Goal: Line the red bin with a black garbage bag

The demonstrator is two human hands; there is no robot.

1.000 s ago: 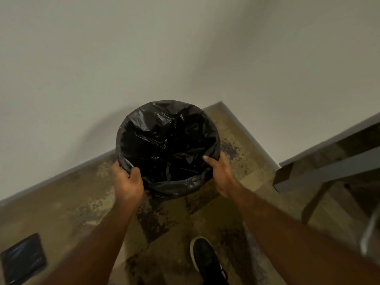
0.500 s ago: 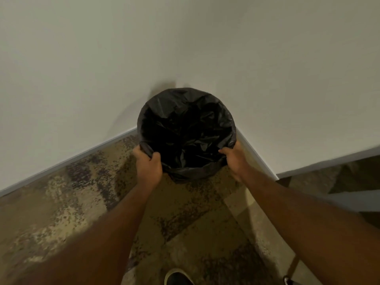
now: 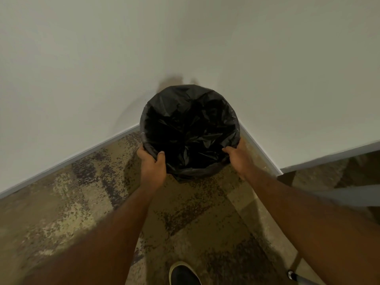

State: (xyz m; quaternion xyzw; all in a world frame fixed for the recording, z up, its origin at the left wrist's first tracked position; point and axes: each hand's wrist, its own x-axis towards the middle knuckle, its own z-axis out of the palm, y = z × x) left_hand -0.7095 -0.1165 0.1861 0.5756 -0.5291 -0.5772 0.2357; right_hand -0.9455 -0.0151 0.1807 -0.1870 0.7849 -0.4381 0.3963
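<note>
A round bin stands in the corner of two white walls, wholly covered by a black garbage bag (image 3: 190,128) that lines its inside and folds down over the rim. None of the bin's red surface shows. My left hand (image 3: 153,165) grips the bagged rim at its near left, thumb inside the opening. My right hand (image 3: 239,159) holds the rim at the near right, fingers curled over the edge.
Mottled brown carpet (image 3: 82,198) covers the floor, edged by a grey baseboard (image 3: 67,159). A table edge (image 3: 329,159) juts in at the right with a pale bar beneath. My dark shoe (image 3: 184,274) is at the bottom; a chair caster (image 3: 291,273) lies bottom right.
Both hands have carried the bagged bin away from me into the wall corner. The view shifted forward, so the table at the right moved out of frame.
</note>
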